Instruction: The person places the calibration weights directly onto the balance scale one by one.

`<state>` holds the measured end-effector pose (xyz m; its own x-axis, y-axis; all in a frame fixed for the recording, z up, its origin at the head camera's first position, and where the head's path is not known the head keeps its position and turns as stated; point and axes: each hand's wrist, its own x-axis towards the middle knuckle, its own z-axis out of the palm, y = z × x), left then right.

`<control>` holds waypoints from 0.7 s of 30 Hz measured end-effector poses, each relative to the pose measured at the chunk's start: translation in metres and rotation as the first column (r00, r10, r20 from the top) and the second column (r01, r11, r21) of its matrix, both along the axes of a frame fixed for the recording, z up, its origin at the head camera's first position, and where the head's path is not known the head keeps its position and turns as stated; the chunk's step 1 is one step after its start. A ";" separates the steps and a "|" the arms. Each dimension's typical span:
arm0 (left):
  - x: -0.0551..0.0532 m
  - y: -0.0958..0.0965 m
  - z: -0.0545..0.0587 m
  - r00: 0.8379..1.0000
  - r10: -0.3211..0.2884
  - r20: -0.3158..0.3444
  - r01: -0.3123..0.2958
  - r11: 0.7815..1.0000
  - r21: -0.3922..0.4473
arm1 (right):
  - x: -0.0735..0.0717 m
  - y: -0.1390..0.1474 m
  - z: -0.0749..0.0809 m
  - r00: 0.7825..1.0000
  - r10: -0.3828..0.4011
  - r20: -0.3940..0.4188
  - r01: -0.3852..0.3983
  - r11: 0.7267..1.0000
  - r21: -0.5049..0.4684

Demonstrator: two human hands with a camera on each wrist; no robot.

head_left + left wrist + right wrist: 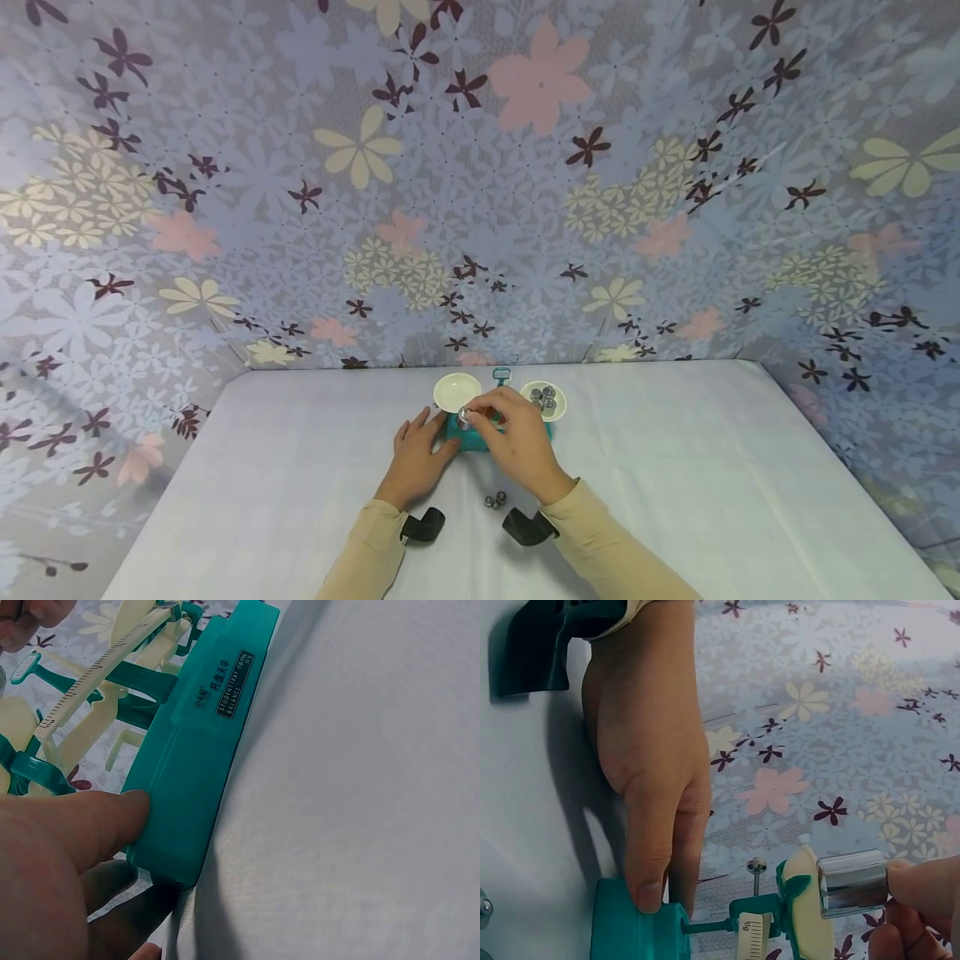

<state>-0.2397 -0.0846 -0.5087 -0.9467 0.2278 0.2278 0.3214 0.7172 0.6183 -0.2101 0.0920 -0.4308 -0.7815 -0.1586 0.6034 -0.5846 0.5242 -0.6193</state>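
A teal student tray balance [474,442] stands on the table, with a cream left pan [457,385] and a cream right pan [561,410]. My left hand [417,463] holds the left end of the teal base [184,772], thumb on its front face and fingers around the end. My right hand [517,437] pinches a shiny metal cylinder [853,883] between thumb and fingers. The cylinder is close beside the left pan; whether they touch I cannot tell. Several metal weights [549,393] sit in the right pan. The ruled beam [105,667] shows in the left wrist view.
A few small metal weights [495,500] lie on the white tablecloth [675,500] between my forearms. A black camera mount [424,526] is on my left wrist, another [528,527] on my right. Flowered cloth [480,208] hangs behind the table.
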 end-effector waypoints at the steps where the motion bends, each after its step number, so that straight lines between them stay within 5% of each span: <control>1: 0.000 0.000 0.000 1.000 0.001 0.004 -0.001 1.000 -0.001 | 0.000 0.000 0.001 1.000 0.001 0.006 -0.001 1.000 -0.002; 10: -0.002 -0.002 0.003 1.000 -0.005 0.018 0.005 1.000 -0.001 | -0.002 0.000 0.009 0.998 0.036 0.052 -0.034 0.999 -0.029; 21: -0.005 -0.004 0.005 0.999 -0.007 0.046 0.008 1.000 -0.012 | -0.008 -0.006 0.022 1.000 0.005 0.005 -0.005 0.999 -0.032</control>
